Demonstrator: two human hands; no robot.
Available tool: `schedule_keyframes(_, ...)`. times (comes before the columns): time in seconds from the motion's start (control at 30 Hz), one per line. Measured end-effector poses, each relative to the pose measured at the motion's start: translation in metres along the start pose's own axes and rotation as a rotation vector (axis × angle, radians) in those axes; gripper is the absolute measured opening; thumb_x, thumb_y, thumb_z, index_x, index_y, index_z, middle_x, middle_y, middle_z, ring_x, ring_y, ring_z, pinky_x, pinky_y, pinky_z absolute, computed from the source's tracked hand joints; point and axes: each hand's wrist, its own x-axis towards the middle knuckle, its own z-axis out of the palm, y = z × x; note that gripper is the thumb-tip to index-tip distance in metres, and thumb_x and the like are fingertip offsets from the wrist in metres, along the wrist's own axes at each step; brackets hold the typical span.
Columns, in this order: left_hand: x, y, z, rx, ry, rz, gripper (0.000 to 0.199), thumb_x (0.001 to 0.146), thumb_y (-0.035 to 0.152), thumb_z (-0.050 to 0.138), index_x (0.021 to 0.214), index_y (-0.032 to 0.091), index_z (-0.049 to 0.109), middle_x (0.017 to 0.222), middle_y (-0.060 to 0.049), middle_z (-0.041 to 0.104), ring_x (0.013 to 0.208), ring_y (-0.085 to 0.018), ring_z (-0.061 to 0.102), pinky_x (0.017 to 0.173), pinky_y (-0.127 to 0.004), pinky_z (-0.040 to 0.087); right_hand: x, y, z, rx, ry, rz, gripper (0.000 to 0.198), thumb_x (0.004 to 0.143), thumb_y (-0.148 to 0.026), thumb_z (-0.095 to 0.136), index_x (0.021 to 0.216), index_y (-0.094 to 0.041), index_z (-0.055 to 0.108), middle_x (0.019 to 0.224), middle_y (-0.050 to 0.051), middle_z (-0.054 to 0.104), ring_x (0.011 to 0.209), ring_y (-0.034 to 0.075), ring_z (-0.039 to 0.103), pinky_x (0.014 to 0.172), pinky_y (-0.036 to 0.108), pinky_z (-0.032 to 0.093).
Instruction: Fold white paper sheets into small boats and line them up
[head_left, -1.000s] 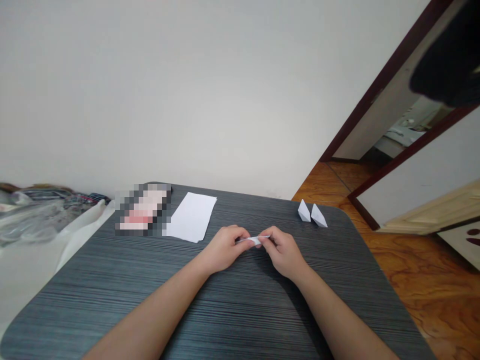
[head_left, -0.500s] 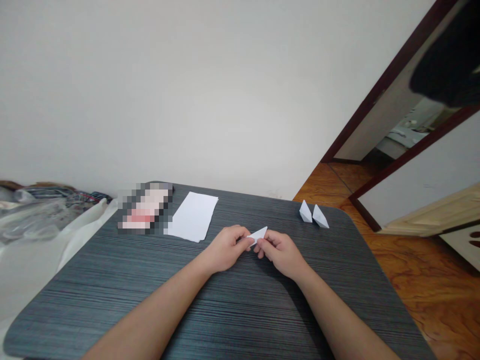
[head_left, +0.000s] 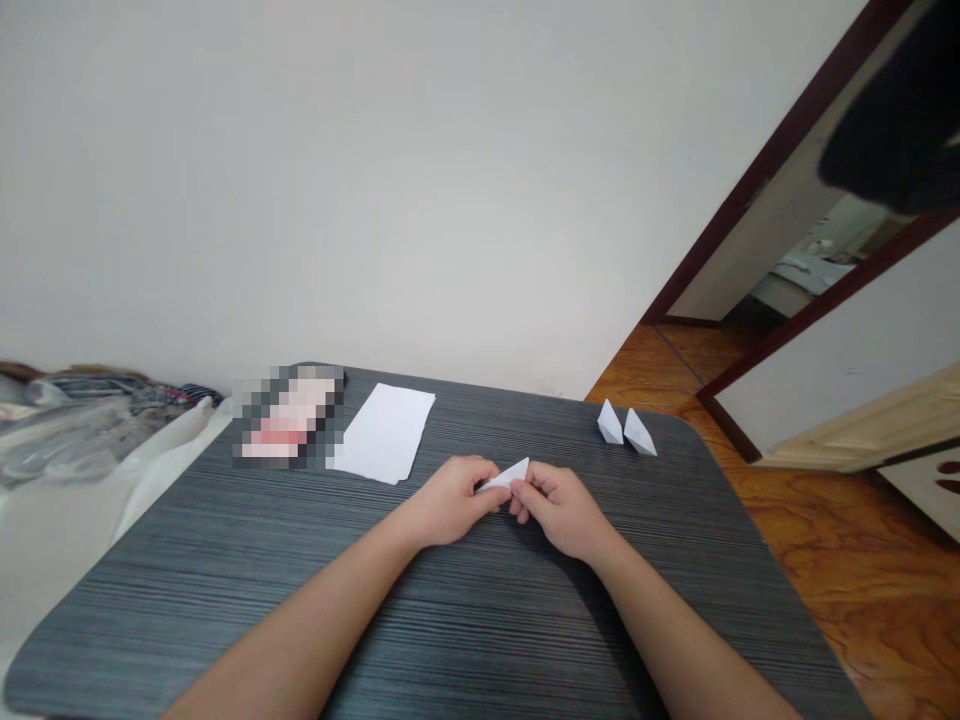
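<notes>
Between my two hands, a small piece of folded white paper [head_left: 507,476] is held above the dark table, its pointed tip turned up and to the right. My left hand [head_left: 454,500] pinches its left part between thumb and fingers. The thumb and fingers of my right hand [head_left: 558,508] grip its right side. The fingers cover part of the folds. To the right, two folded white paper boats [head_left: 610,423] stand side by side near the table's far right corner. A stack of white paper sheets [head_left: 384,432] lies beyond my left hand.
The dark wood-grain table [head_left: 450,640] stands against a pale wall [head_left: 420,180]. A pixelated item [head_left: 289,415] lies at its far left. White cloth and plastic [head_left: 97,460] are heaped beyond the left edge. Wooden floor [head_left: 847,540] and a doorway are on the right.
The folded paper has shifted slightly left and down and tilted in my fingers, showing a longer edge towards my left hand. The boats and the sheets stay in place.
</notes>
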Motion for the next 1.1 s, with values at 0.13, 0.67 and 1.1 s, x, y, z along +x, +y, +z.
schedule_keyframes(0.13, -0.0004, 0.0011, 0.0001, 0.023, 0.005, -0.006, 0.026, 0.084, 0.031, 0.047, 0.068, 0.014, 0.060, 0.066, 0.000, 0.056, 0.059, -0.010, 0.045, 0.053, -0.020, 0.030, 0.0004, -0.0004, 0.0013, -0.022, -0.005, 0.000, 0.020, 0.087, -0.024, 0.048, 0.071, -0.016, 0.056, 0.065, 0.001, 0.062, 0.056, 0.011, 0.059, 0.055, 0.022, 0.047)
schedule_keyframes(0.67, -0.0042, 0.0058, -0.0056, -0.129, -0.065, -0.075, 0.026, 0.084, 0.030, 0.045, 0.072, 0.014, 0.062, 0.068, -0.001, 0.064, 0.059, -0.011, 0.054, 0.053, -0.020, 0.034, 0.0008, 0.0020, -0.0004, 0.057, -0.013, -0.028, 0.013, 0.085, -0.024, 0.051, 0.080, -0.015, 0.060, 0.069, 0.001, 0.063, 0.058, 0.011, 0.057, 0.057, 0.023, 0.045)
schedule_keyframes(1.1, -0.0033, 0.0033, -0.0041, -0.106, -0.043, -0.089, 0.032, 0.085, 0.034, 0.043, 0.070, 0.014, 0.063, 0.065, 0.000, 0.062, 0.056, -0.010, 0.049, 0.052, -0.021, 0.032, -0.0007, -0.0025, -0.0071, 0.006, 0.063, -0.066, 0.020, 0.086, -0.026, 0.050, 0.072, -0.015, 0.060, 0.064, 0.002, 0.062, 0.058, 0.012, 0.058, 0.059, 0.024, 0.046)
